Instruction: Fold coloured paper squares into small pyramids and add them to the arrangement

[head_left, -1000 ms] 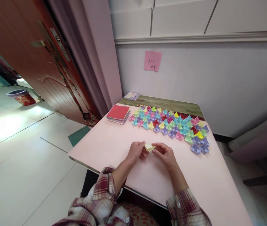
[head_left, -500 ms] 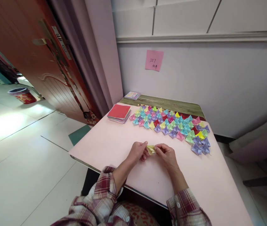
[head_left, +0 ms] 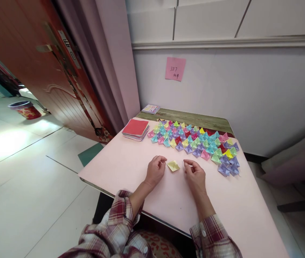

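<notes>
A small folded yellow paper piece [head_left: 173,165] lies on the pink table [head_left: 131,168], free of both hands. My left hand [head_left: 155,170] rests just left of it, fingers loosely curled with nothing in them. On the paper's other side my right hand [head_left: 195,173] sits the same way, fingers curled in and empty. Beyond them, several folded paper pieces [head_left: 195,143] in many colours lie in rows across the table.
A stack of paper squares with a red top sheet [head_left: 135,128] sits at the table's far left. A small packet [head_left: 150,109] lies on the wooden strip by the wall. A pink note [head_left: 175,68] hangs on the wall. A brown door [head_left: 42,68] stands left.
Both hands held the yellow folded piece between them; now it lies on the table and the hands have drawn apart to either side.
</notes>
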